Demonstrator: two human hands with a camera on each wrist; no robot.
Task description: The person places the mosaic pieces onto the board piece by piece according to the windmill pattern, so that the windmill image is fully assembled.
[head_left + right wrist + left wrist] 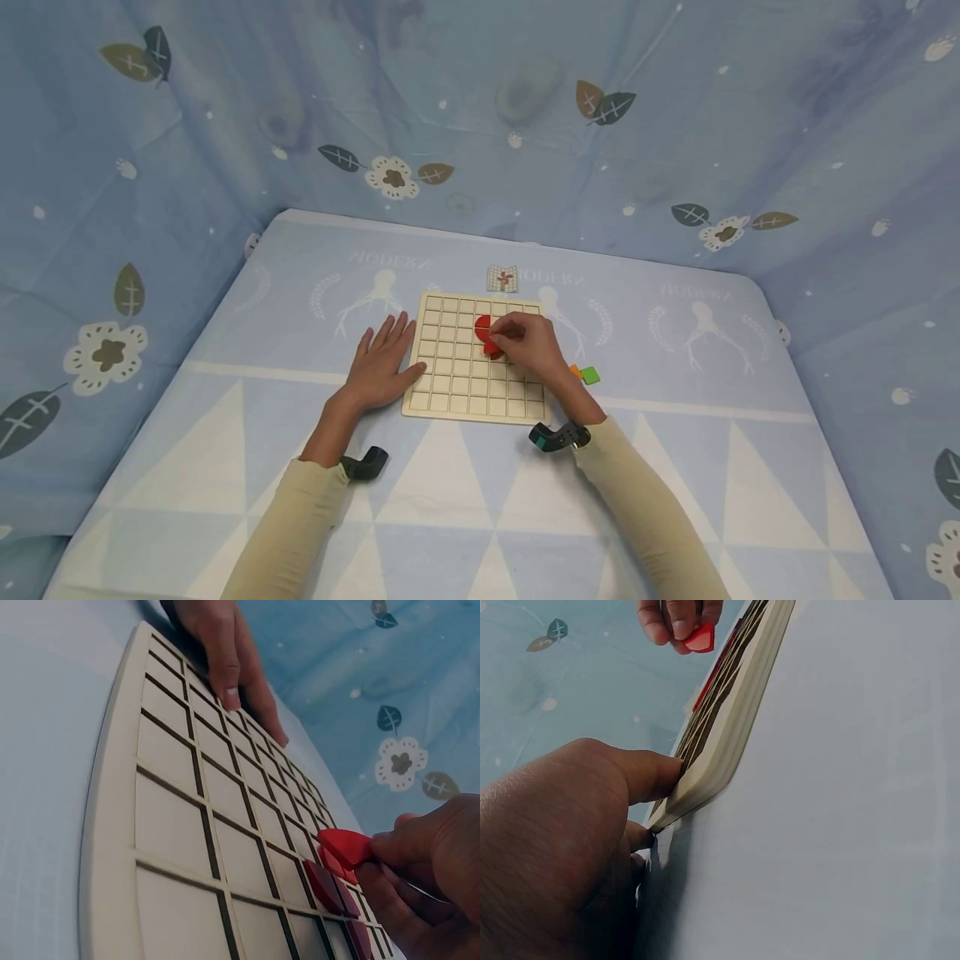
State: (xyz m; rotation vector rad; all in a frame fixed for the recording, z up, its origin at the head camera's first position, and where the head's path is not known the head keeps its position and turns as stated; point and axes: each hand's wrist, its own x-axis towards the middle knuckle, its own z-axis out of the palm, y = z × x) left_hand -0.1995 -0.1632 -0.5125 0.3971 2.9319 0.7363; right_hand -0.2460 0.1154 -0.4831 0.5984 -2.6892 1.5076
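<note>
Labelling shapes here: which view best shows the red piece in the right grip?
The right wrist view: the red piece is largest there, its free end clear of the right grip. The left wrist view shows it smaller, partly covered. In the head view it's tiny, crowded by other red pieces.

The board (459,387) is pale cream, with lines that make lots of little squares. The curvy pieces (482,323) are bright red. There is a green piece (591,376) and an orange piece (575,372). The tiny card (502,279) seems to have a red shape on pale checks. The tablecloth (423,550) is light blue with white triangles. The curtain (450,83) is blue with white flowers and brown and dark leaves. The sleeves (288,525) are tan.
</note>
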